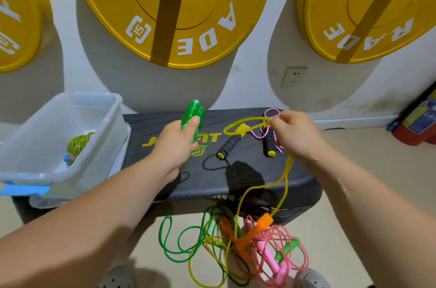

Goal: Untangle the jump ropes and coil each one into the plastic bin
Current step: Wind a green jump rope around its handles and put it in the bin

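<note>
My left hand grips two green jump-rope handles, held upright over the black step platform. My right hand pinches a yellow rope near a loop of it; the rope hangs down off the platform's front edge. Two black foam handles with yellow caps lie on the platform, with a pink-and-white cord beside them. A tangle of green, yellow, orange and pink ropes lies on the floor below. The clear plastic bin at the left holds one coiled green rope.
Large yellow weight plates hang on the wall behind the platform. A wall socket sits low on the wall. A red object stands on the floor at far right. My grey shoes are at the bottom edge.
</note>
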